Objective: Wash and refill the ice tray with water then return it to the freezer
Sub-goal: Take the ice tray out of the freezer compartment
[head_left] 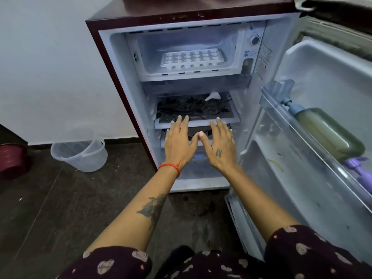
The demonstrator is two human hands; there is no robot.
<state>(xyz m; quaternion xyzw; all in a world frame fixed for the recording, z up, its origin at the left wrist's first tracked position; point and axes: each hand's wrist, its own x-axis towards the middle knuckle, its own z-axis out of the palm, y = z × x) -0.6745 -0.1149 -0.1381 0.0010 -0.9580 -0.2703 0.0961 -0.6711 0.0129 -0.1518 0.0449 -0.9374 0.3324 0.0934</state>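
1. Here, the ice tray (192, 58) is lying flat on the floor of the freezer compartment (181, 74) at the top of the small fridge (112, 63), nearer the compartment's right wall than its left, and nothing is touching it.
2. The left hand (178, 141) is reaching out palm down with fingers straight and spread, holding nothing; its fingertips are hovering at the front edge of the patterned glass shelf (193, 110) below the freezer (actual contact with the shelf cannot be told).
3. The right hand (220, 147) is stretching forward the same way, flat and empty, its thumb tip touching the left thumb tip.
4. The fridge door (314, 93) is standing open to the right, its rack carrying a bottle of yellowish liquid (326, 131) and a purple bottle (360, 172) towards the rack's near end.
5. A clear plastic bucket (80, 156) is sitting on the dark floor (60, 208) just beside the fridge's left side, against the wall.
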